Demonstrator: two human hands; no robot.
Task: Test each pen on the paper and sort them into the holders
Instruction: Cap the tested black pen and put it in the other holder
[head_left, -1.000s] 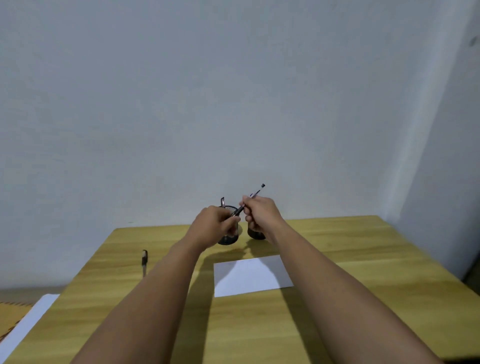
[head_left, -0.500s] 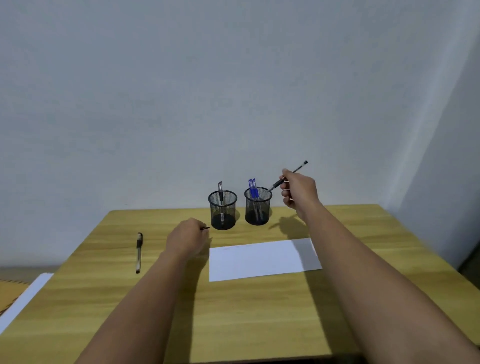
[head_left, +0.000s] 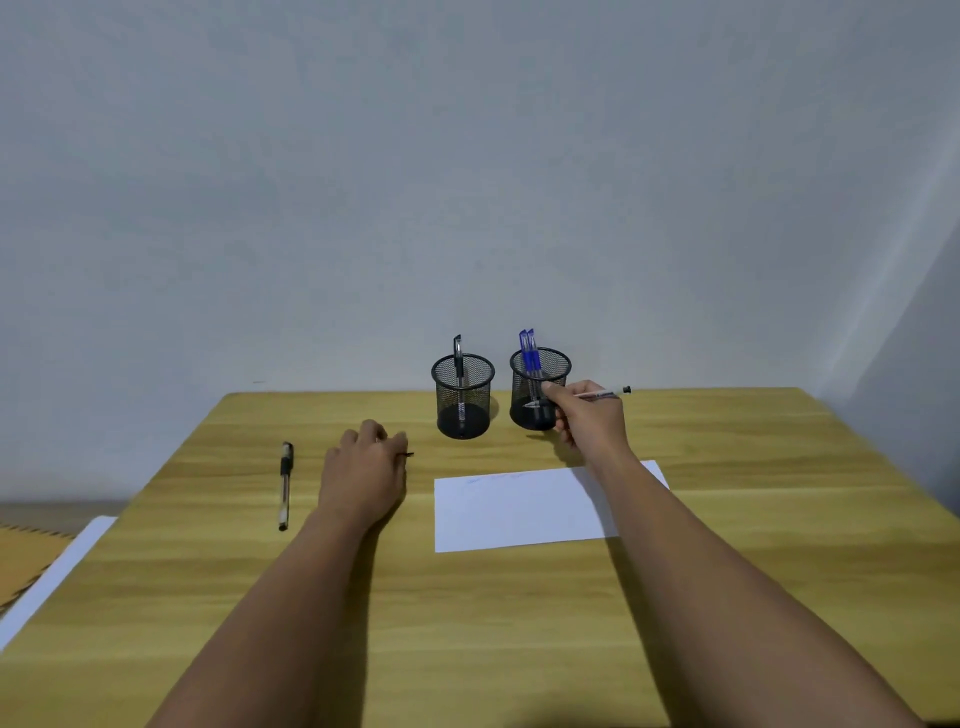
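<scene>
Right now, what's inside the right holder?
Two blue-capped pens stand in the right holder, tops poking out. The right hand covers part of its side, hiding anything there.

wooden table (head_left: 753, 519), pale wall (head_left: 467, 182), white board (head_left: 52, 577)

Black mesh holders (head_left: 462, 395), blue pens (head_left: 529, 353), white paper (head_left: 519, 512), yellow-brown wood-grain table (head_left: 753, 545).

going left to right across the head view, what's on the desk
white sheet at the desk's left edge → black pen lying flat → left hand → left mesh holder → right mesh holder → right hand, holding a pen
</scene>
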